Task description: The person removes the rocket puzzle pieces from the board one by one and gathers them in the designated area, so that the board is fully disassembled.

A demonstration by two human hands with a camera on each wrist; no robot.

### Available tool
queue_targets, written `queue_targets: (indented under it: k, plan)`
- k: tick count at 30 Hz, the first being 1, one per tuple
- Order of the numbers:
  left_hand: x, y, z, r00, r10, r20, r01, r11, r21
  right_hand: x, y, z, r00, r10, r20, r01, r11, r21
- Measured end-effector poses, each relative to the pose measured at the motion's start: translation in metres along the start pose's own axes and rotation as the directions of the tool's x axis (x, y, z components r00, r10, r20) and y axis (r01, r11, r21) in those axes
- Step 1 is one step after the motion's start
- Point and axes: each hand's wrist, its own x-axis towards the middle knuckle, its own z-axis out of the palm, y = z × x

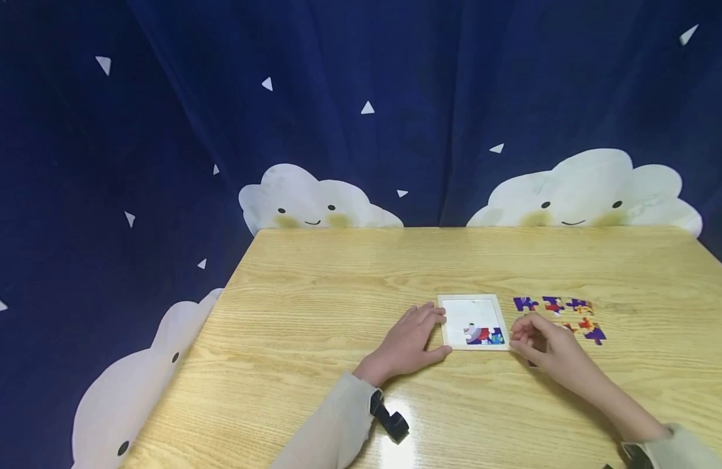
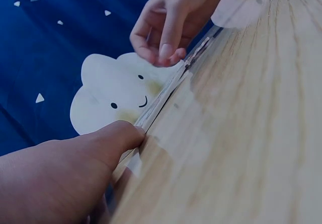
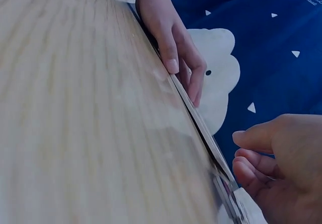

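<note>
A square white puzzle tray (image 1: 468,312) lies flat on the table, with a few joined jigsaw pieces (image 1: 484,336) in its lower right part. My left hand (image 1: 409,339) rests at the tray's left side, fingers on the left edge and thumb at the near left corner. In the left wrist view, the left thumb (image 2: 118,136) lies against the tray's edge. Just right of the tray hovers my right hand (image 1: 545,345), its fingers loosely bent. The right wrist view shows a gap between thumb and fingertips (image 3: 244,156), with nothing held there.
Loose puzzle pieces (image 1: 553,304) in purple, red and orange lie in rough rows right of the tray, some partly hidden by the right hand. The wooden table (image 1: 314,293) ends at a dark blue curtain (image 1: 337,52) with cloud prints.
</note>
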Motion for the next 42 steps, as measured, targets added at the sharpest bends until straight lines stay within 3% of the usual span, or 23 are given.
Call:
queue_targets:
  k: [9,20,32,42]
  plan:
    - [0.000,-0.002,0.002,1.000,0.003,-0.009,-0.003,1.000,0.006,0.020,-0.008,0.018,0.999,-0.038,0.032,0.037,0.999,0.038]
    - [0.003,-0.002,0.002,1.000,0.010,-0.011,-0.010,1.000,0.011,0.030,-0.007,0.029,0.990,0.034,0.137,-0.039,0.999,0.034]
    - [0.002,-0.002,0.001,1.000,0.002,0.002,-0.002,1.000,0.013,0.042,-0.014,0.031,0.969,0.079,0.236,-0.043,0.987,-0.153]
    - [0.001,-0.001,-0.001,1.000,-0.001,0.001,0.001,1.000,0.001,0.047,-0.018,0.029,0.946,0.135,0.294,-0.115,0.990,-0.083]
